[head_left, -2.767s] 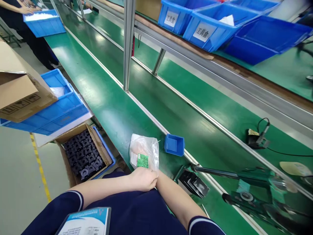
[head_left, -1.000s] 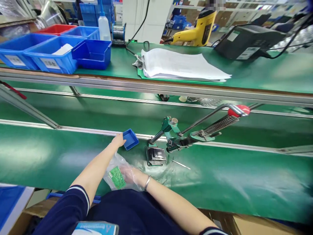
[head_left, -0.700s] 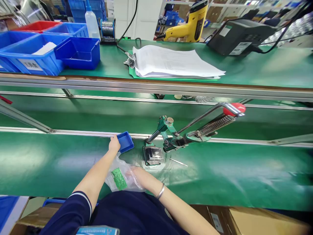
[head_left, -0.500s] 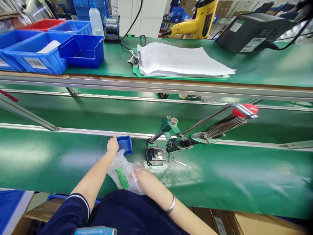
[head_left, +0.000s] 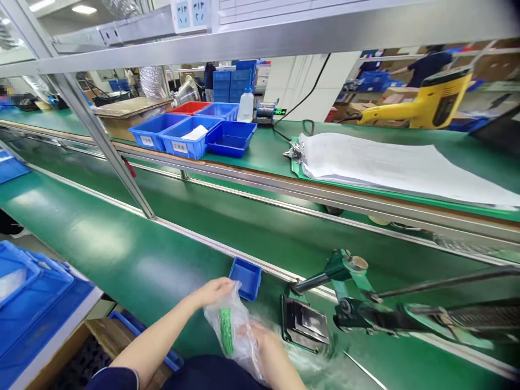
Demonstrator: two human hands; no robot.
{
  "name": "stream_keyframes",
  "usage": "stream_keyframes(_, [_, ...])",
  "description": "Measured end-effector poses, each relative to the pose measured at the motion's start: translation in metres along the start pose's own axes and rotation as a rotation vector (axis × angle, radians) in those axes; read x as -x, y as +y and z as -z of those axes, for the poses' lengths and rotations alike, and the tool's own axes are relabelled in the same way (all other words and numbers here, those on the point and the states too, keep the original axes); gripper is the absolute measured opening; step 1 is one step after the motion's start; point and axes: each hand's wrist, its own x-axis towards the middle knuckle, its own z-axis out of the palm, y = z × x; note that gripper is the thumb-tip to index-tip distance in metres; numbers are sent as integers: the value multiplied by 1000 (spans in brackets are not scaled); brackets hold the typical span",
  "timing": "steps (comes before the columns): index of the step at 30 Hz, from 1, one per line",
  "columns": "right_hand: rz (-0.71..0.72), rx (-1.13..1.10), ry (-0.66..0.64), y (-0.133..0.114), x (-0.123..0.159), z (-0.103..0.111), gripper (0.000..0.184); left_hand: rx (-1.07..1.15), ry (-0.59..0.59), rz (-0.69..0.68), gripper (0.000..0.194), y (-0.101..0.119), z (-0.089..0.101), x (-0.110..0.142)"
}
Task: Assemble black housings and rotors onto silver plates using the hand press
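A clear plastic bag point(head_left: 242, 355) with a green label hangs between my two hands, in front of my body. My left hand point(head_left: 217, 291) is closed on the bag's upper edge, just left of a small blue tray point(head_left: 245, 278) that looks empty inside. On the bag's right side is my right hand point(head_left: 262, 338), its fingers curled into the plastic and partly veiled by it. A green hand press point(head_left: 345, 287) stands to the right, with a dark metal block point(head_left: 306, 324) on its base. In front of the press lies a thin metal rod point(head_left: 363, 369).
The shelf above carries blue bins point(head_left: 184, 135), a squeeze bottle point(head_left: 246, 105), a solder wire spool point(head_left: 266, 111), a clipboard with papers point(head_left: 385, 160) and a yellow heat gun point(head_left: 430, 103). A metal post point(head_left: 105, 146) rises at left. Below the bench's edge are a cardboard box point(head_left: 105, 341) and blue crates point(head_left: 36, 303).
The view has swung left and up. My left hand has come off the blue tray's rim onto the bag's upper edge. My right hand stays at the bag.
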Motion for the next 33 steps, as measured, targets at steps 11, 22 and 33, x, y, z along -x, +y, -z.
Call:
stream_keyframes(11, [117, 1, -245, -35, -23, -11, 16, -182, 62, 290, 33, -50, 69, 88])
stream_keyframes(22, [44, -35, 62, -33, 1, -17, 26, -413, 86, 300, 37, -47, 65, 75])
stream_keyframes(33, [-156, -55, 297, -31, 29, -7, 23, -494, 43, 246, 38, -39, 52, 55])
